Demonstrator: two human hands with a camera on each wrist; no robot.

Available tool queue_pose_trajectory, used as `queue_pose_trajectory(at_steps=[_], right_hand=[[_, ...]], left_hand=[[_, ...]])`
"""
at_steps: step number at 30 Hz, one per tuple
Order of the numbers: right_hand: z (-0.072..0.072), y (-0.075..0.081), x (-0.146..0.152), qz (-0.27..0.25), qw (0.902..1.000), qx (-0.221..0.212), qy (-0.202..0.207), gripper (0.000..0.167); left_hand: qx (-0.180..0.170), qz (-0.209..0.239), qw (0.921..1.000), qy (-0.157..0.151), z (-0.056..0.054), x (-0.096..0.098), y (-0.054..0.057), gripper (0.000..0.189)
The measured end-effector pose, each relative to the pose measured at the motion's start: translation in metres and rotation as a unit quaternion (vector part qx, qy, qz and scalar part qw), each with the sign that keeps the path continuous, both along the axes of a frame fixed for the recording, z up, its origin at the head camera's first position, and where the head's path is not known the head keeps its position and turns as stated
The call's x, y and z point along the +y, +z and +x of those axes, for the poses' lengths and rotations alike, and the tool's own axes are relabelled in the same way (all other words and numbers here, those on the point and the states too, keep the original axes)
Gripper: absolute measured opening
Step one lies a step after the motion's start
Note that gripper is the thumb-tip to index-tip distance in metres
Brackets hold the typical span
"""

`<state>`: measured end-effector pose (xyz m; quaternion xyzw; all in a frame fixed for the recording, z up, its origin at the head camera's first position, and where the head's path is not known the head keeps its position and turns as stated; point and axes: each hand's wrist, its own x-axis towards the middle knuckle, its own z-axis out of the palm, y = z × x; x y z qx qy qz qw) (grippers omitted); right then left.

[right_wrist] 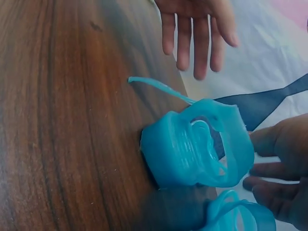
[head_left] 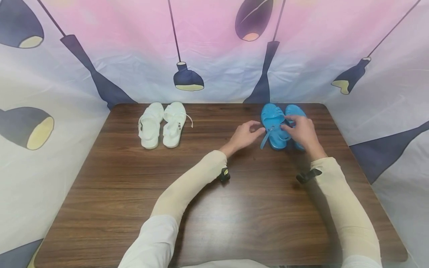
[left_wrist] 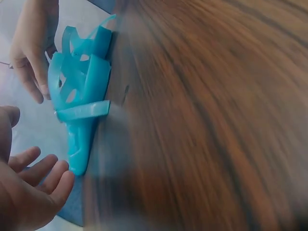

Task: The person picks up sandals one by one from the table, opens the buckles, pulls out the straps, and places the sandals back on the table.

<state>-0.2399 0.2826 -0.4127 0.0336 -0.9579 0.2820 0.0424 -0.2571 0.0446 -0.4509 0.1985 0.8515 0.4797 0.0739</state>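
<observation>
A pair of blue sandals stands at the back right of the table: the left sandal (head_left: 277, 139), its strap (head_left: 265, 140) loose and sticking out to the left, and the right sandal (head_left: 295, 109), partly covered by my hand. My left hand (head_left: 244, 134) is beside the left sandal, fingers loosely bent and apart from it in the left wrist view. My right hand (head_left: 302, 131) reaches over the right sandal toward the left sandal's ankle part. In the right wrist view its fingers (right_wrist: 272, 171) are spread close to the blue ankle strap (right_wrist: 240, 144); whether they touch is unclear.
A pair of white sandals (head_left: 149, 128) stands at the back left of the brown wooden table (head_left: 201, 186), one strap (head_left: 190, 120) sticking out. A patterned cloth (head_left: 214, 44) hangs right behind the table's back edge and along the sides.
</observation>
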Motion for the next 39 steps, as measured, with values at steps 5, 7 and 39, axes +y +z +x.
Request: queue_pose_trajectory(at_steps=[5, 7, 39], right_hand=[[-0.003, -0.006, 0.002, 0.042, 0.9991, -0.005, 0.001, 0.043], [-0.003, -0.007, 0.001, 0.05, 0.9987, -0.006, -0.001, 0.041], [-0.01, -0.004, -0.01, 0.117, 0.9903, -0.072, -0.023, 0.039]], left_hand=[[-0.03, 0.017, 0.9994, -0.001, 0.0, 0.016, -0.002, 0.054], [-0.04, 0.012, 0.9991, 0.0, 0.001, 0.02, -0.003, 0.057], [-0.149, 0.057, 0.9866, 0.034, 0.002, 0.048, -0.007, 0.052]])
